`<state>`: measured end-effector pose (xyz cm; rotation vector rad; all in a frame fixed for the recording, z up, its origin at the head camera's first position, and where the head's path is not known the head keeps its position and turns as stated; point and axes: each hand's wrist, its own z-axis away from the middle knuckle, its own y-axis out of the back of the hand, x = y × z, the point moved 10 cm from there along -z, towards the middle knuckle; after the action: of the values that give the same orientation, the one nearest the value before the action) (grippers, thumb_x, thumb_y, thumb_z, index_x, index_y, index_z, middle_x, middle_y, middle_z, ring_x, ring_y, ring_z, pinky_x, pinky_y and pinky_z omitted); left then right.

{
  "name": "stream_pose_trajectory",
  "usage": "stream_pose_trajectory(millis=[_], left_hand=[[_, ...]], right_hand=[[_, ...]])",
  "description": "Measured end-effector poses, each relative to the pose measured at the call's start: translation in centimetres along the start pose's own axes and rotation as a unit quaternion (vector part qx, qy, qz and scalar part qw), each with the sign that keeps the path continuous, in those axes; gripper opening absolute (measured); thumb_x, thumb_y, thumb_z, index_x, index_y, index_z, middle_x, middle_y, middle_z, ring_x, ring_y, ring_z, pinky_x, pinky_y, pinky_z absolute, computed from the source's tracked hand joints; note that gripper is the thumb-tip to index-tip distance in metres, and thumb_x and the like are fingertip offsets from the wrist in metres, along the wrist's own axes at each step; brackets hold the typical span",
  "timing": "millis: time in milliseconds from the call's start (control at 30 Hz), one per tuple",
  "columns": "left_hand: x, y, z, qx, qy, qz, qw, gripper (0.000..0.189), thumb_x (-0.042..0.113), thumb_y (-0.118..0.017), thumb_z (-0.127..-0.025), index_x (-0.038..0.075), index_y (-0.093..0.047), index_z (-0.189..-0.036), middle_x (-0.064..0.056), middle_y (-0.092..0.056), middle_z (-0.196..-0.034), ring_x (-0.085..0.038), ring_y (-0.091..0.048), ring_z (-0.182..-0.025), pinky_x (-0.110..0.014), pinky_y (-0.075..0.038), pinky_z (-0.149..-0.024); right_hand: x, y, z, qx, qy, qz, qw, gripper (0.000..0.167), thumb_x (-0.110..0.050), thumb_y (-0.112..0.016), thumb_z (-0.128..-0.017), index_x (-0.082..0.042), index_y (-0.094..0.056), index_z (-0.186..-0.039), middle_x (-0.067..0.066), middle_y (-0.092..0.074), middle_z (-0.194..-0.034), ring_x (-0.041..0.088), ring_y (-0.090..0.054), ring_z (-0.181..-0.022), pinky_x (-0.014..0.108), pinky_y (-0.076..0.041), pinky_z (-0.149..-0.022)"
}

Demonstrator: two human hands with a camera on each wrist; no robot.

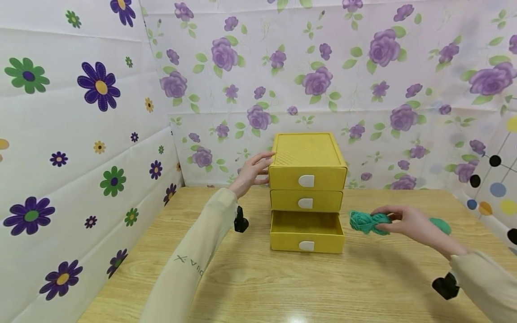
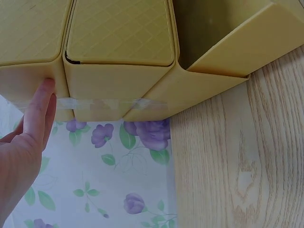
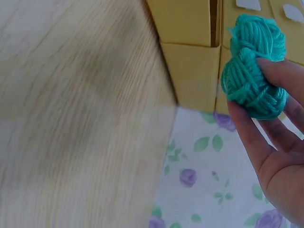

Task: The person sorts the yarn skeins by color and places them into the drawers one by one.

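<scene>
A yellow three-drawer box stands at the back of the table, its bottom drawer pulled out and the upper two closed. My left hand touches the box's left side near the top, its fingers extended; the left wrist view shows a fingertip against the side wall. To the right of the box, my right hand holds a skein of teal yarn between thumb and fingers, raised above the table. The inside of the open drawer looks bare in the head view.
A second teal ball lies on the wooden table behind the right wrist, partly hidden. Flowered cloth walls enclose the table at the back and left; a dotted cloth hangs at the right.
</scene>
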<state>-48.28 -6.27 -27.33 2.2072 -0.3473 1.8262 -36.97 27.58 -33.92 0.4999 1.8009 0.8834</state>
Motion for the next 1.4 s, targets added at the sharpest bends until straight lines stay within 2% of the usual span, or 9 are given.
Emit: stream_pose_trajectory(millis=[500, 1000, 1400], left_hand=[[0.0, 0.0, 0.0, -0.003, -0.003, -0.004, 1.0, 0.038, 0.027, -0.052, -0.094, 0.019, -0.049, -0.131, -0.001, -0.041, -0.131, -0.03, -0.052, -0.101, -0.042, -0.047, -0.078], [-0.1, 0.0, -0.2, -0.004, -0.006, -0.007, 1.0, 0.037, 0.027, -0.052, -0.094, 0.019, -0.05, -0.13, -0.001, -0.041, -0.131, -0.03, -0.052, -0.101, -0.041, -0.048, -0.076], [-0.1, 0.0, -0.1, -0.002, -0.002, -0.007, 1.0, 0.038, 0.027, -0.052, -0.094, 0.019, -0.05, -0.131, -0.001, -0.041, -0.131, -0.03, -0.053, -0.1, -0.044, -0.047, -0.079]], right_hand=[[-4.5, -1.4, -2.9, 0.02, 0.058, -0.005, 0.9981, 0.033, -0.027, -0.071, -0.079, -0.011, -0.066, -0.108, 0.005, -0.062, -0.099, 0.02, -0.058, -0.083, 0.03, -0.049, -0.064], [-8.6, -4.4, -6.0, 0.028, 0.083, -0.007, 0.9961, 0.028, -0.024, -0.074, -0.077, -0.012, -0.069, -0.102, -0.003, -0.062, -0.09, 0.016, -0.055, -0.077, 0.031, -0.048, -0.064], [-11.4, -6.6, -7.8, 0.046, 0.107, -0.023, 0.9929, 0.028, -0.019, -0.076, -0.075, -0.007, -0.07, -0.099, 0.003, -0.064, -0.092, 0.016, -0.057, -0.077, 0.029, -0.048, -0.065]])
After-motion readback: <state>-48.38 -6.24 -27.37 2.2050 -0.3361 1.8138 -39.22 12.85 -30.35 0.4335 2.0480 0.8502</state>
